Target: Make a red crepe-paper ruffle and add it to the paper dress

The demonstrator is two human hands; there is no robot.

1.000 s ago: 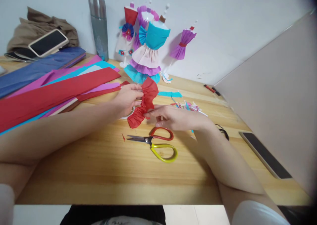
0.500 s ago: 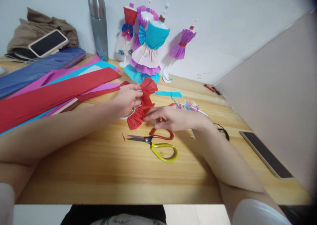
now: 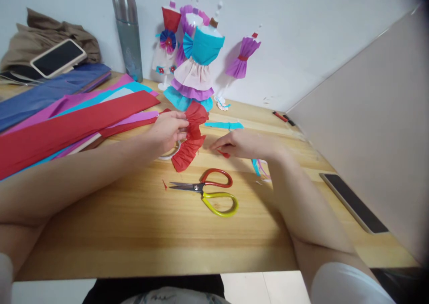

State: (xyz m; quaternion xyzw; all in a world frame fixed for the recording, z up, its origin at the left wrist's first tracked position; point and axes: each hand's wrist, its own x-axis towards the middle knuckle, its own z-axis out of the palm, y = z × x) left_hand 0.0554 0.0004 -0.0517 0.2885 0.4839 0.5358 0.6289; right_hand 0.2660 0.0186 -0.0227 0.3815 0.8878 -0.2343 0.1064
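Ruffle (image 3: 193, 133) is pinched by left hand (image 3: 170, 129), scrap (image 3: 225, 154) by right hand (image 3: 240, 144), shirt print (image 3: 161, 299) illegible.

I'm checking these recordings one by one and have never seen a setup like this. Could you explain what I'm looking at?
There is no machine here: a person works with two bare hands. The view comes from a camera worn on the head, looking forward and down, so the arms reach in from the bottom.

The left hand holds a ruffled red piece. The right hand is apart from it, with a small red scrap at its fingers; whether it is gripped is unclear.

On the wooden table, open scissors lie nearer the person. Folded coloured strips lie to the left, and small dressed forms stand at the back.
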